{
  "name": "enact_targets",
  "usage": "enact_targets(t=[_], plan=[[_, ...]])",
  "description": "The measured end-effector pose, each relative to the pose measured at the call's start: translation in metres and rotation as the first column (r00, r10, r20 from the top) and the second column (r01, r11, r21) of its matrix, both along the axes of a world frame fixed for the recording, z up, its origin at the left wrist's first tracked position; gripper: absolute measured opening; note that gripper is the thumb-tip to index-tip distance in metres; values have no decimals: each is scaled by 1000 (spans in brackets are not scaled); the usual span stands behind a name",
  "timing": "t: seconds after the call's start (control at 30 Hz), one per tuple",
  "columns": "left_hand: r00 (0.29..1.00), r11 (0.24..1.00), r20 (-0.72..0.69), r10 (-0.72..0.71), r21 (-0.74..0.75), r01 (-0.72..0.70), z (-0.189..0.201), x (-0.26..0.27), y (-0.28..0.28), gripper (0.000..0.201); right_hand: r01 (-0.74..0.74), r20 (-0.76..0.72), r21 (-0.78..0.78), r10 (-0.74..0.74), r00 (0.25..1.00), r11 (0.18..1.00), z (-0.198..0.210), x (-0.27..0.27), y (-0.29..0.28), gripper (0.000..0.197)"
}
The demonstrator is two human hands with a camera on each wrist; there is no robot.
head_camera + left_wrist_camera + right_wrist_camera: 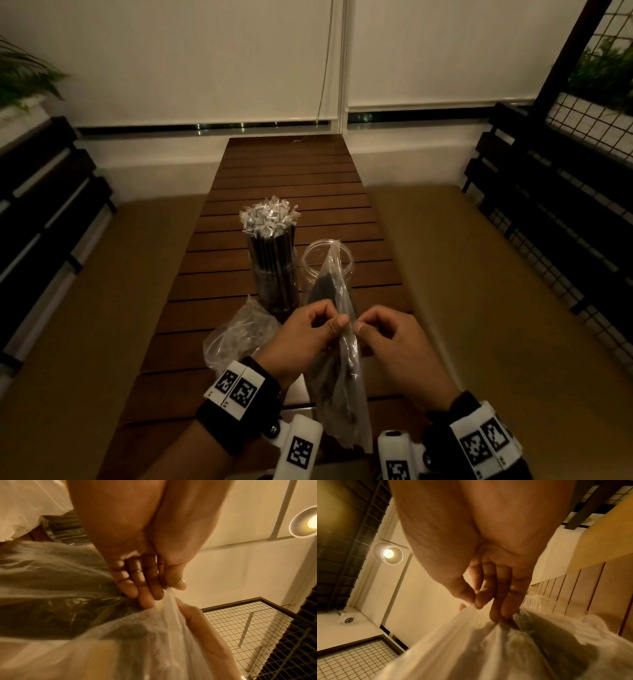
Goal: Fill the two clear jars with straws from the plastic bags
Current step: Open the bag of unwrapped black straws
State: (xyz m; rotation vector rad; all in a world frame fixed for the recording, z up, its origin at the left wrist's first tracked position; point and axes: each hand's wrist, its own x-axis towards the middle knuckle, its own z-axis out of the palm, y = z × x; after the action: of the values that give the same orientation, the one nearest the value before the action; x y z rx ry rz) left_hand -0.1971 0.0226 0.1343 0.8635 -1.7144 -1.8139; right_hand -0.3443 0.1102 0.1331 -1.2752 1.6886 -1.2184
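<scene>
A clear plastic bag (337, 370) of dark wrapped straws hangs between both hands above the table's near end. My left hand (308, 330) pinches its left film between thumb and fingers (147, 595). My right hand (387, 330) pinches the opposite side with its fingers (481, 601). The bag (68, 601) (488, 642) fills the lower part of both wrist views. Behind it, the left clear jar (275, 281) stands packed with upright wrapped straws (269, 217). The right clear jar (327, 262) stands open and looks empty; the bag's top corner partly hides it.
A crumpled, emptied plastic bag (236, 334) lies on the slatted wooden table (291, 178) left of my left hand. Tan cushioned benches (496, 291) flank the table. A wire grid panel (582, 113) stands at right, and white blinds hang behind.
</scene>
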Motion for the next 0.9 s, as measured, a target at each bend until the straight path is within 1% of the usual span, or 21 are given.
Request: enact_targets(t=[0.1,0.37,0.5,0.57,0.67,0.7,0.8,0.9], plan=[[1000,1000,18,-22,-16,22,1,-2,3,15,51,3,18,-51,999,999,-4,2,2,17],[999,999,21,-41,-12,42,0,-1,9,15,83,126,35,-87,988,996,-9,6,4,16],[1000,1000,13,12,-17,-12,1,0,11,17,84,212,6,-83,974,996,-6,10,6,13],[999,999,3,50,-10,-50,2,-1,11,20,45,209,-18,-41,977,999,-2,11,9,8],[998,998,-1,67,-14,-67,2,0,12,24,13,112,19,-15,994,1000,1,9,11,20],[998,998,-4,64,-17,-64,2,1,13,24,20,91,22,-22,996,1000,1,9,11,20],[998,998,-2,56,-35,-56,3,4,13,24,20,134,-12,-19,991,1000,1,9,10,4],[996,994,38,75,-86,-72,2,5,14,16,24,197,-29,-17,980,999,0,8,12,11]])
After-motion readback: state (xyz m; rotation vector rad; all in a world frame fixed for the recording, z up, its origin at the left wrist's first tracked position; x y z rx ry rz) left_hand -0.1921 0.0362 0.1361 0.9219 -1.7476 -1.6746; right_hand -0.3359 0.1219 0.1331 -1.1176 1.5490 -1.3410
